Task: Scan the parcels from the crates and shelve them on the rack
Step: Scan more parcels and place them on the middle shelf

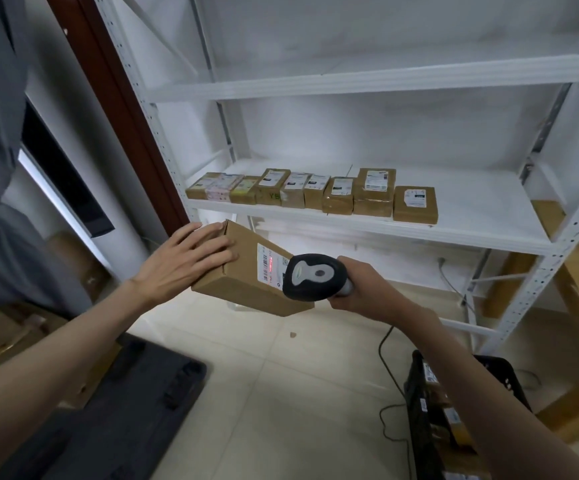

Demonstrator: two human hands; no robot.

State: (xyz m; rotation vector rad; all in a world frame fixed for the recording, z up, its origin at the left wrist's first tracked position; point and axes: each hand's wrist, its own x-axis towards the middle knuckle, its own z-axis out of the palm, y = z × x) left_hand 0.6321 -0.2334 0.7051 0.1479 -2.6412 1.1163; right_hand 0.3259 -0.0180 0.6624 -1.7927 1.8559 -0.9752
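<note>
Parcel (246,268) held in my left grip (191,261), right grip (360,289) clasping scanner (315,277) mid-scan; next, shelving it on the rack (385,223).

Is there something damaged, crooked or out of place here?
Little stands out. A small brown scrap lies on the floor tiles below the held parcel. On the rack shelf, the parcel row is slightly uneven; one stack stands taller.
</note>
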